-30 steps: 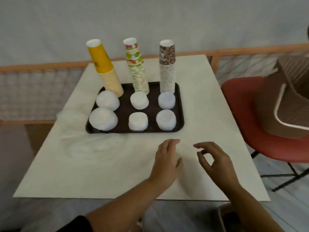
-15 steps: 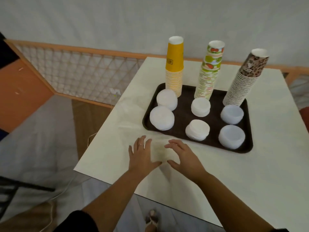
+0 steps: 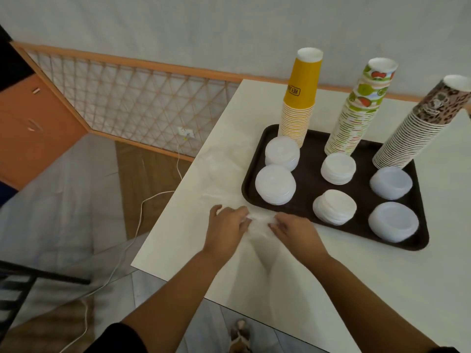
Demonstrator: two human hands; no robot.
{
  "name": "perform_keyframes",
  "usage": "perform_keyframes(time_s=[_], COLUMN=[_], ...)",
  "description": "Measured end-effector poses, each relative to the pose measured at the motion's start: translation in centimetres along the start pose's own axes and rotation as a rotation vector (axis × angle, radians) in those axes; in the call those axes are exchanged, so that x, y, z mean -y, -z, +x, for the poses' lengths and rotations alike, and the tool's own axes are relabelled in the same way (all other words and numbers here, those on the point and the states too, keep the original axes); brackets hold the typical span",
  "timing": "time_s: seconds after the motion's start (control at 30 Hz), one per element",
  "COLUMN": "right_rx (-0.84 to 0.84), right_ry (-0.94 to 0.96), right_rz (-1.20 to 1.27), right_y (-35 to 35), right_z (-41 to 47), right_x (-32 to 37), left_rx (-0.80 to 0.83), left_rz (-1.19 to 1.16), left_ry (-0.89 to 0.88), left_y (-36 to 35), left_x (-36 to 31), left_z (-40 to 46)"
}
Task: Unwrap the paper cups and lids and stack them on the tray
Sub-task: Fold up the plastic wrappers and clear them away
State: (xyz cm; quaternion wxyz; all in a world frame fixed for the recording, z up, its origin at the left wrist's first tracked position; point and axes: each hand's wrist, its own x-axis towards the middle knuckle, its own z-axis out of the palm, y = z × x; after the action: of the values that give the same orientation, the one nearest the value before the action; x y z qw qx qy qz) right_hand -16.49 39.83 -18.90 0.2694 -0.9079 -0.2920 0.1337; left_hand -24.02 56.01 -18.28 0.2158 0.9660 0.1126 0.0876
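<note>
A dark tray (image 3: 312,159) on the white table (image 3: 356,271) carries three tall cup stacks at its back: yellow (image 3: 300,98), fruit-patterned (image 3: 362,108) and brown-patterned (image 3: 420,128), the last leaning right. Several short stacks of white lids (image 3: 275,186) stand in front of them in two rows. Just off the tray's front left corner lies crumpled clear plastic wrap (image 3: 260,226). My left hand (image 3: 225,228) and my right hand (image 3: 294,230) grip it from either side, fingertips almost meeting.
More clear wrap (image 3: 221,161) lies on the table left of the tray. The table's left edge is close to my left hand. Beyond it are a wooden mesh fence (image 3: 142,98), a white cable (image 3: 142,212) on the floor and an orange cabinet (image 3: 33,110).
My view swung left, then closer to the table. Both hands moved together from flat and apart on the table to gripping the clear wrap between them.
</note>
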Motion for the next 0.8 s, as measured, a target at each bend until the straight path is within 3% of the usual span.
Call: perform_keyframes(time_s=[0.2, 0.37, 0.5, 0.6, 0.67, 0.73, 0.8], right_rx=[-0.170, -0.267, -0.315, -0.586, -0.801, -0.756, -0.532], right_ry=[-0.098, -0.119, -0.192, -0.161, -0.025, 0.163, 0.266], right_rz=[0.256, 0.664, 1.149, 0.963, 0.834, 0.693, 0.519], right_y=[5.6, 10.6, 13.8, 15.7, 16.3, 16.4, 16.5], right_z=[0.4, -0.8, -1.9, -2.8, -4.0, -5.1, -5.8], right_x=[2.4, 3.3, 2.7, 3.2, 4.2, 5.5, 6.8], left_rx=[0.015, 0.125, 0.197, 0.196, 0.218, 0.262, 0.293], left_rz=[-0.540, -0.913, -1.294, -1.585, -1.672, -1.670, -1.638], left_ry=[0.129, 0.195, 0.205, 0.246, 0.259, 0.237, 0.207], left_y=[5.7, 10.1, 12.5, 14.0, 14.6, 14.9, 14.9], left_x=[-2.0, -3.6, -4.7, -6.9, -8.7, -10.7, -12.5], left_z=[3.2, 4.2, 3.8, 3.7, 3.6, 3.3, 2.8])
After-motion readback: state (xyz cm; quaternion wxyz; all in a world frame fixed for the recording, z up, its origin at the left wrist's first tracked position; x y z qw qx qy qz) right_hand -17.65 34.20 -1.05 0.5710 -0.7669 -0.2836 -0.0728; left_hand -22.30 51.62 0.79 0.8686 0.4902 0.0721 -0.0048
